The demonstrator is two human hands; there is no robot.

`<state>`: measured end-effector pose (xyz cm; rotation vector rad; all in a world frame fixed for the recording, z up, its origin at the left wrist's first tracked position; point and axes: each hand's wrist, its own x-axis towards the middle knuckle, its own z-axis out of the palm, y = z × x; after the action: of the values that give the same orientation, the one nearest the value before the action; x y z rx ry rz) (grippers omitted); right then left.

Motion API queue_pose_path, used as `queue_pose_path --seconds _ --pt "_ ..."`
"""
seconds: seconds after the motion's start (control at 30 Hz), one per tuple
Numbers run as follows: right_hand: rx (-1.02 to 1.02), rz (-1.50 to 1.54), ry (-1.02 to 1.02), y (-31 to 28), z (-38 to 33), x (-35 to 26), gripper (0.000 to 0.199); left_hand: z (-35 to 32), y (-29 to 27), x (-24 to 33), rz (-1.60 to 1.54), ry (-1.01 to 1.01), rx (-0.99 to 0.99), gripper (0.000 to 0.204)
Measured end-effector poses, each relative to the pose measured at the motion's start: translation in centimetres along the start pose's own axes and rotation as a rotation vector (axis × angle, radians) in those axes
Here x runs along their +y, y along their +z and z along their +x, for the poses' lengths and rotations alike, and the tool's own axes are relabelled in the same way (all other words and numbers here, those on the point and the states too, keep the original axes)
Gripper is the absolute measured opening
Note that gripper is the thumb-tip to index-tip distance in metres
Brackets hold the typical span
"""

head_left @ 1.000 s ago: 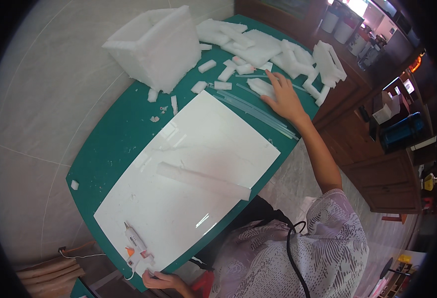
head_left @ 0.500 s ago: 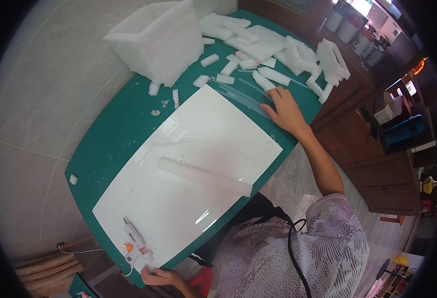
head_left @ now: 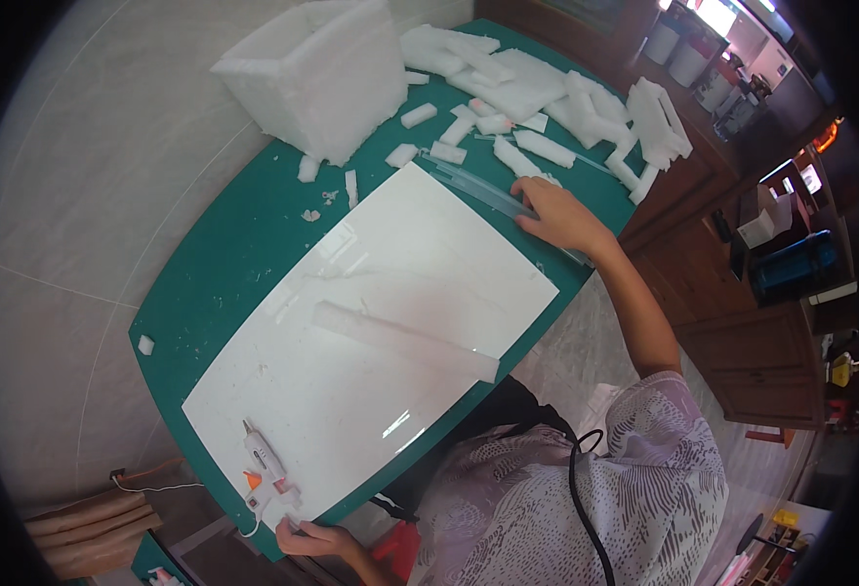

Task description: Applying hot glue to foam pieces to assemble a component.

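Note:
My right hand is over the far right of the green table, its fingers and thumb curled round a bundle of long translucent glue sticks. The sticks lie beside the corner of a glossy white board. At the near left corner of the board rests a white hot glue gun with an orange trigger, its nozzle pointing away from me. My left hand closes on the end of its handle. A long white foam strip lies across the board.
A white foam box stands at the back of the green table. Foam offcuts are heaped at the far right, with small foam blocks in front. Wooden cabinets stand to the right.
The glue sticks, spread apart before, are now drawn together in a bundle under my right hand, whose fingers have closed in. My left hand stays at the glue gun's handle.

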<state>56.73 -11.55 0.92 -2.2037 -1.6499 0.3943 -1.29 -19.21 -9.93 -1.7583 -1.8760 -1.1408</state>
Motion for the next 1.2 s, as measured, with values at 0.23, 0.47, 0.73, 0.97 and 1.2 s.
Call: queue_pose_path --seconds 0.23,0.47,0.73,0.97,1.2 --pt "-0.221 -0.166 0.018 0.1 2.6 -0.6 0.042 0.2 0.0 0.0 -0.012 0.015 0.009 0.034" --pt "-0.249 -0.276 -0.001 1.2 3.8 -0.7 0.033 0.0 0.1 0.0 0.006 0.016 0.014 0.034" --pt "0.183 0.286 -0.019 -1.0 3.5 -1.7 0.026 0.0 0.0 0.2 -0.025 0.002 0.012 0.037" --pt "0.591 1.340 -0.029 -1.3 3.1 -1.4 0.026 0.3 0.1 0.1 0.025 0.035 0.038 0.036" --pt "0.546 1.098 -0.080 0.8 1.1 -1.9 0.035 0.3 0.0 0.1 0.025 0.039 0.015 0.037"
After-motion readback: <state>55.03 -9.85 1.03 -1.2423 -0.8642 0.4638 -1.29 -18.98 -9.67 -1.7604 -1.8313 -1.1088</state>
